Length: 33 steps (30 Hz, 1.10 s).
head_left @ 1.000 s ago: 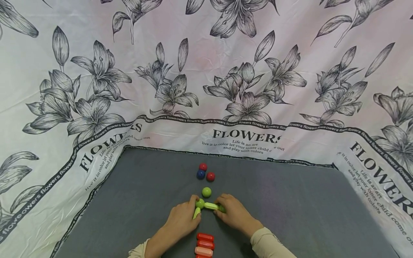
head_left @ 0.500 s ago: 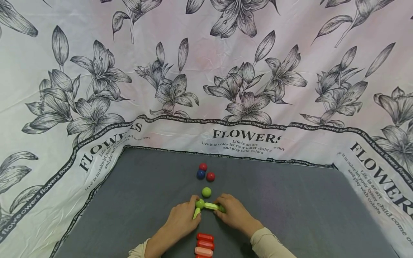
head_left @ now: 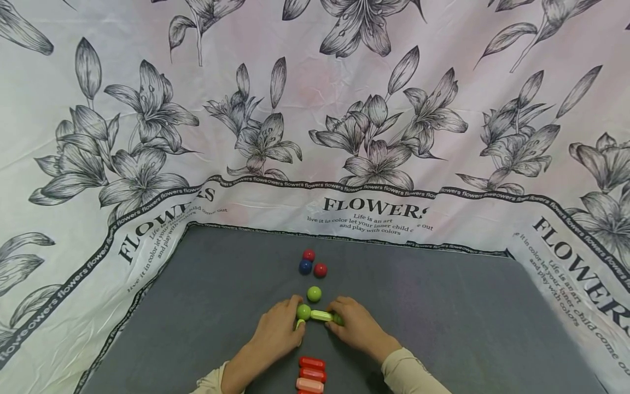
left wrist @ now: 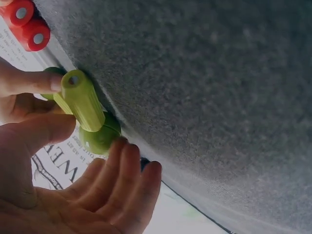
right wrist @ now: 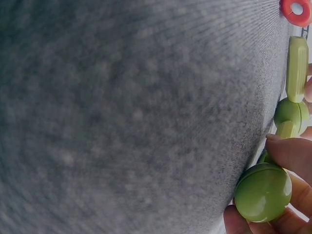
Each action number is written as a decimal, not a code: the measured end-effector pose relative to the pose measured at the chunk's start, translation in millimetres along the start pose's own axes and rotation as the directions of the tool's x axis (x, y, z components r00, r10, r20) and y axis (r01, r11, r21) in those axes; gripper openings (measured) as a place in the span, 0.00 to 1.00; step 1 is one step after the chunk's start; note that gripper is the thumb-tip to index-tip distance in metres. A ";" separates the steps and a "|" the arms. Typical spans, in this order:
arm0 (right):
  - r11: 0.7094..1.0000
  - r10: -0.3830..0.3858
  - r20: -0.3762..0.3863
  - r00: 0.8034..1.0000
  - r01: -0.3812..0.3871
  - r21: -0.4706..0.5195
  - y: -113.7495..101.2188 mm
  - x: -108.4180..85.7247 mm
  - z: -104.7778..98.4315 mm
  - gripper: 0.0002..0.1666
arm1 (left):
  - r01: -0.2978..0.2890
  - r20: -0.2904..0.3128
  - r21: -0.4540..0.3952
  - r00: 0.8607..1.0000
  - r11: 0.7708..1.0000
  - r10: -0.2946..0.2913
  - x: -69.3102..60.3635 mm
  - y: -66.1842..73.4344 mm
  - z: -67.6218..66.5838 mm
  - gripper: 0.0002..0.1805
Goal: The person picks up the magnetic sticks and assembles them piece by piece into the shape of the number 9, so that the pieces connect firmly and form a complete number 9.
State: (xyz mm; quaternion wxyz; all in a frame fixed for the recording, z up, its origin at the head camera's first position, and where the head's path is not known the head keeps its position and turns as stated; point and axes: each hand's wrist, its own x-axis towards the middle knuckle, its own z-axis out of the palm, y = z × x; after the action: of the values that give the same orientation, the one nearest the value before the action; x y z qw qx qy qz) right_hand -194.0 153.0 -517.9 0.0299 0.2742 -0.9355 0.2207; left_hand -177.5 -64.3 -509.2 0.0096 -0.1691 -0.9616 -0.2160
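Observation:
Light-green magnetic stick point(head_left: 322, 316) lies between two green magnetic balls in the head view. My left hand point(head_left: 276, 329) is at the left green ball point(head_left: 303, 312), with fingertips against it. A second yellow-green stick point(left wrist: 84, 100) joins that ball and points toward me, its metal end showing; the left thumb lies beside it. On the other side, my right hand point(head_left: 359, 326) pinches the right green ball point(right wrist: 263, 192) between thumb and fingers, the thumb near the stick's end. Another green ball point(head_left: 314, 294) sits apart, just beyond the joined pieces.
Beyond the loose green ball are two red balls point(head_left: 320, 270) and a dark blue ball point(head_left: 305, 267). Several red and pink sticks point(head_left: 312, 375) lie in a row near the front. A flower-printed cloth point(head_left: 374, 219) borders the grey table point(head_left: 443, 306) at the back and sides.
The stick at my left hand has turned slightly, and less of its length shows. My left fingers have shifted a little; the right hand stays in place on its ball.

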 end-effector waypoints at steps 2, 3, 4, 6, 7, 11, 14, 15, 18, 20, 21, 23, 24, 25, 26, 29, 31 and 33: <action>1.000 0.001 -0.001 1.000 -0.001 0.000 -0.1 -0.1 -0.3 0.11 | 0.005 -0.001 -0.003 1.000 1.000 -0.005 0.8 -0.1 0.1 0.22; 1.000 0.002 -0.002 1.000 -0.002 0.001 -0.2 -0.1 -0.4 0.11 | 0.005 0.001 -0.006 1.000 1.000 -0.005 1.2 0.0 0.0 0.23; 1.000 0.003 -0.001 1.000 -0.003 0.001 -0.3 0.0 -0.4 0.11 | 0.004 0.002 -0.008 1.000 1.000 -0.004 1.3 -0.4 0.2 0.23; 1.000 0.004 0.000 1.000 -0.004 0.000 -0.6 0.1 -0.2 0.11 | -0.007 -0.001 -0.010 1.000 1.000 0.007 1.8 -1.2 0.4 0.23; 1.000 0.005 0.002 1.000 -0.005 0.000 -0.7 0.1 -0.2 0.11 | -0.015 -0.001 -0.007 1.000 1.000 0.015 2.2 -1.5 0.3 0.23; 1.000 0.009 0.009 1.000 -0.009 0.000 -1.0 0.3 -0.5 0.11 | -0.048 0.001 -0.003 0.999 0.999 0.048 4.5 -3.4 1.5 0.23; 1.000 0.008 0.012 1.000 -0.008 -0.002 -1.4 0.4 -1.0 0.11 | -0.068 0.004 -0.005 0.998 0.998 0.068 6.2 -4.5 2.9 0.22; 1.000 0.008 0.011 1.000 -0.008 -0.002 -1.5 0.5 -1.1 0.11 | -0.072 0.004 -0.006 0.997 0.997 0.072 6.6 -4.6 3.1 0.22; 1.000 0.007 0.011 1.000 -0.007 -0.008 -1.6 0.6 -1.2 0.11 | -0.088 0.006 -0.008 0.996 0.996 0.088 7.6 -4.8 3.5 0.21; 1.000 0.006 0.011 1.000 -0.006 -0.011 -1.5 0.7 -1.2 0.11 | -0.092 0.010 -0.010 0.996 0.996 0.093 8.1 -4.7 3.5 0.20; 1.000 0.005 0.012 1.000 -0.005 -0.012 -1.4 0.8 -1.0 0.11 | -0.092 0.014 -0.008 0.996 0.996 0.093 8.3 -4.6 3.5 0.20; 1.000 0.004 0.015 1.000 -0.004 -0.013 -0.9 0.9 -0.6 0.11 | -0.091 0.024 -0.011 0.996 0.996 0.091 8.7 -4.7 3.7 0.20; 1.000 0.004 0.015 1.000 -0.003 -0.013 -0.7 0.8 -0.3 0.11 | -0.090 0.028 -0.009 0.996 0.996 0.090 8.9 -4.6 3.8 0.20; 1.000 0.003 0.016 1.000 -0.003 -0.014 -0.5 0.8 0.0 0.11 | -0.088 0.032 -0.008 0.996 0.996 0.088 9.0 -4.6 3.7 0.20; 1.000 0.003 0.017 1.000 -0.002 -0.014 -0.3 0.9 0.2 0.11 | -0.088 0.034 -0.006 0.996 0.996 0.088 9.0 -4.5 3.7 0.20; 1.000 0.001 0.019 1.000 -0.001 -0.019 0.1 1.0 0.8 0.10 | -0.092 0.035 -0.004 0.995 0.996 0.092 9.2 -4.6 4.1 0.19; 1.000 -0.001 0.018 1.000 0.001 -0.019 0.0 1.4 0.7 0.11 | -0.099 0.030 0.001 0.995 0.995 0.099 9.7 -4.8 4.4 0.19; 1.000 -0.001 0.019 1.000 0.001 -0.019 -0.3 1.8 0.2 0.11 | -0.107 0.024 0.005 0.994 0.994 0.107 10.5 -5.1 4.7 0.18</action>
State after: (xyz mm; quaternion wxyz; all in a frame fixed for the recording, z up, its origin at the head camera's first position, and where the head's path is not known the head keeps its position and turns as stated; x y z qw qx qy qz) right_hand -195.3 151.8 -517.7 0.0239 0.2765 -0.9377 0.2090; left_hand -188.8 -63.3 -514.6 0.0105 -0.2227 -0.9519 -0.2101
